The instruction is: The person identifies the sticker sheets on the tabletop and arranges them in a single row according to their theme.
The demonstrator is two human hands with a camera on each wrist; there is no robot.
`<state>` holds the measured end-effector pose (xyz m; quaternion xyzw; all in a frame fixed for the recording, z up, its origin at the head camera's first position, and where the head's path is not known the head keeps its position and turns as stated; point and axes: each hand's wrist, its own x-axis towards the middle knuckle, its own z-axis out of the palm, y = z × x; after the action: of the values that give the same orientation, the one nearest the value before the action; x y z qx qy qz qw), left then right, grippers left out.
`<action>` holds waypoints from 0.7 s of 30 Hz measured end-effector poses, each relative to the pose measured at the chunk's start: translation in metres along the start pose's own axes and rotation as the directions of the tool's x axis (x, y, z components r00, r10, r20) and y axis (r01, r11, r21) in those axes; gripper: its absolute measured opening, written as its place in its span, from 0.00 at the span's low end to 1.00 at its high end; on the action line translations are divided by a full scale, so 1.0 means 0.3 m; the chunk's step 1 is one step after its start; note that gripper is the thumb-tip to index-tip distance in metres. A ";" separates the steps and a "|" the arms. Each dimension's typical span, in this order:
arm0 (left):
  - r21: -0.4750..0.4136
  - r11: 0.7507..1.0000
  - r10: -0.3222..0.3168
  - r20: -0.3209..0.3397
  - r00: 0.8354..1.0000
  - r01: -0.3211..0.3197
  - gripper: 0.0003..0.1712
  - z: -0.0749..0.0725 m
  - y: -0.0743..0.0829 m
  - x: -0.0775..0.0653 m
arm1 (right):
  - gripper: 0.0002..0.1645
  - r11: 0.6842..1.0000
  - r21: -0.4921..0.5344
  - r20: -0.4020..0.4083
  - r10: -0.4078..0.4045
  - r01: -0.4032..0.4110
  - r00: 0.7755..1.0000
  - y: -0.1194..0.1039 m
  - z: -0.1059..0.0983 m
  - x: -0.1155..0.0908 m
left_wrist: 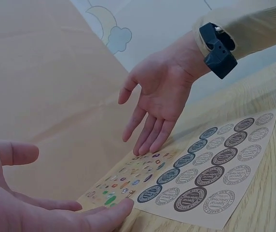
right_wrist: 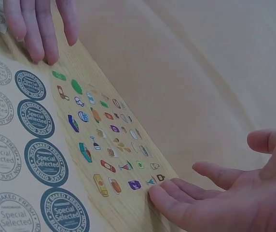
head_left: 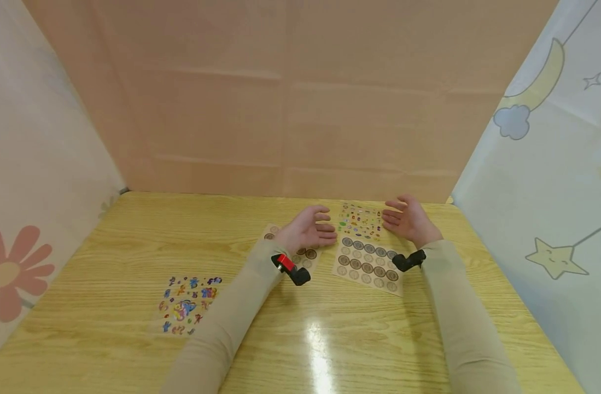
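A clear sheet of small colourful stickers (head_left: 360, 221) lies near the table's back edge, between the two hands. My left hand (head_left: 311, 229) is at its left side, palm turned inward, fingers extended and holding nothing. On the other side my right hand (head_left: 407, 220) has its fingertips right at the sheet's edge, fingers loosely straight, nothing in its grasp. In front of the clear sheet lies a paper sheet of round label stickers (right_wrist: 44, 162), printed in dark and pale rows. Another round-label sheet (head_left: 311, 255) is partly hidden beneath the left hand and forearm.
A sheet of bright cartoon stickers (head_left: 184, 309) lies at the front left, partly covered by the left sleeve. The wooden table (head_left: 108, 246) ends at a tan cloth backdrop (head_left: 280, 109). Patterned white cloths (head_left: 551, 180) hang on both sides.
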<state>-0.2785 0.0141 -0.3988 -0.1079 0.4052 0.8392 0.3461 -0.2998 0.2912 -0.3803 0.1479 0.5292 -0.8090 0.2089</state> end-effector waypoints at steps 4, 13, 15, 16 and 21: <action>-0.037 0.999 0.000 0.002 1.000 0.000 0.41 0.002 -0.008 0.007 | 0.41 1.000 0.004 0.039 0.012 -0.012 0.999 0.004 0.003 -0.002; -0.081 0.997 0.009 0.001 1.000 -0.009 0.42 0.000 -0.016 0.023 | 0.42 1.000 -0.001 0.039 0.028 -0.028 0.999 0.003 0.010 -0.024; -0.074 0.997 0.022 -0.004 1.000 -0.022 0.42 -0.001 -0.015 0.027 | 0.43 0.999 -0.021 0.032 0.040 -0.039 0.999 -0.002 0.010 -0.035; -0.069 0.997 0.030 -0.006 1.000 -0.030 0.41 -0.001 -0.014 0.029 | 0.43 0.998 -0.026 0.028 0.049 -0.049 0.998 -0.004 0.009 -0.041; -0.054 0.997 0.061 -0.013 0.998 -0.061 0.41 -0.006 -0.006 0.043 | 0.44 0.994 0.001 0.039 0.105 -0.106 0.994 -0.009 0.004 -0.056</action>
<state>-0.2869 0.0200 -0.4070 -0.1097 0.3872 0.8596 0.3149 -0.2866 0.2941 -0.3698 0.1602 0.5153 -0.8003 0.2614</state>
